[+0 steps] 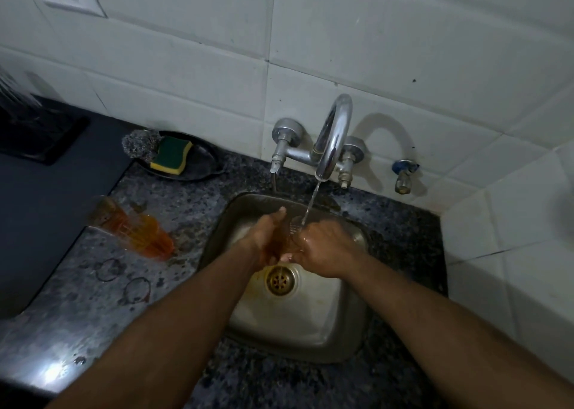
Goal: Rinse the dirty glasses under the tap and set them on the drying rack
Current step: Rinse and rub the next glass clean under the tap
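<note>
Amber-tinted glass (287,237) sits at frame centre, over the steel sink (310,315), cradled between both hands as a thin stream from the chrome tap (334,135) lands on it. The left hand (267,237) wraps its side, thumb up; the right hand (323,247) curls round the other end, fingers closed on it. Wet and smooth, it looks slippery and breakable, so a full wrap round the body seems safer than pinching the rim. More orange glasses (136,231) lie tipped on the speckled counter (186,206) at middle left, waiting. A dark tray at upper left may be the rack; hard to tell.
</note>
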Demonstrator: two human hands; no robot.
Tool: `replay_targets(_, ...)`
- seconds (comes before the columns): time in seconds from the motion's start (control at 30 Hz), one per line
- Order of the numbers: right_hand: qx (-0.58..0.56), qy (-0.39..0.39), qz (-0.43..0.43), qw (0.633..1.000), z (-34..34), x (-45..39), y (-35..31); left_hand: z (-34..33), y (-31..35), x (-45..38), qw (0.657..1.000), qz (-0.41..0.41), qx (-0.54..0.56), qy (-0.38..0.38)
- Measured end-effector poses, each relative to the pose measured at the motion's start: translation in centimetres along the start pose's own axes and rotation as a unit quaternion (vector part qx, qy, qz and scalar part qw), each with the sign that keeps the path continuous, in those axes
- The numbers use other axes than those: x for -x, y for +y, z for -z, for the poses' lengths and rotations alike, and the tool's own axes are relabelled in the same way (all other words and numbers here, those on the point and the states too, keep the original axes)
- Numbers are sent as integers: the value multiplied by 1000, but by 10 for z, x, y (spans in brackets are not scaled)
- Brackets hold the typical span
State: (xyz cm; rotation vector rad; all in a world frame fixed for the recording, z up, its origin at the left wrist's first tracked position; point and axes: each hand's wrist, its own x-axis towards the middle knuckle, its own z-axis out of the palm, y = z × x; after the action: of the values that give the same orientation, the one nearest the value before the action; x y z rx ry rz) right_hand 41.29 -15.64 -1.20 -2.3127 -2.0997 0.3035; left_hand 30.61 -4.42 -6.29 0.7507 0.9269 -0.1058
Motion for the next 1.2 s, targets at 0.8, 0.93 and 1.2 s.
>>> replay_targets(0.8,-98,-34,-119,987,11,-9,-1,-13,11,-7,993,-75,18,91)
replay_targets(0.93,71,-40,31,996,12,3,8,-2,6,1,991,27,-115,69)
replay_targets(1.2,-57,-50,-73,994,9,-5,-4,-8,4,-5,989,-105,-2,104)
